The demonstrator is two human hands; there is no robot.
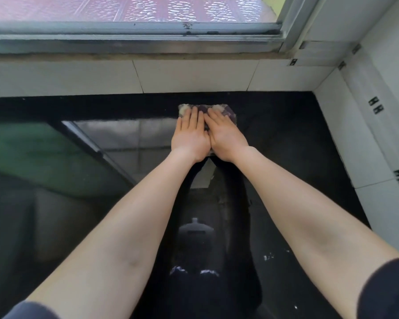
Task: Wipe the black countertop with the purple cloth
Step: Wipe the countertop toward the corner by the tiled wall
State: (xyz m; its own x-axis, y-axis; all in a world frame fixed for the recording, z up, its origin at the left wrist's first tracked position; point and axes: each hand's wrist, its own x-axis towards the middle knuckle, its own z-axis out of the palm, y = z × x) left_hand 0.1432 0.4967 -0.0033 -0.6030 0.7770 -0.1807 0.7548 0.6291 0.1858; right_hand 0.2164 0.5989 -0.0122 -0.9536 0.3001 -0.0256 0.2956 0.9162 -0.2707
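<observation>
Dark short sleeves (387,288) at the bottom corners, both bare forearms stretched forward over the black desk (297,157). A few white specks (266,257) on the glossy desk surface near the front, right of centre; the surface reflects the window and the person's outline. Left hand (190,134) and right hand (225,134) lie side by side, touching at the thumbs, palms down, fingers straight and flat. Both press on the purple cloth (228,112), neither closed around it. The cloth is folded, purple with pale fuzzy patches, lying on the desk near its back edge, mostly covered by the hands; its far edge and right corner show past the fingertips. Behind it, white tiled wall (193,75), more tiles along the right. Above, metal window frame (134,40).
</observation>
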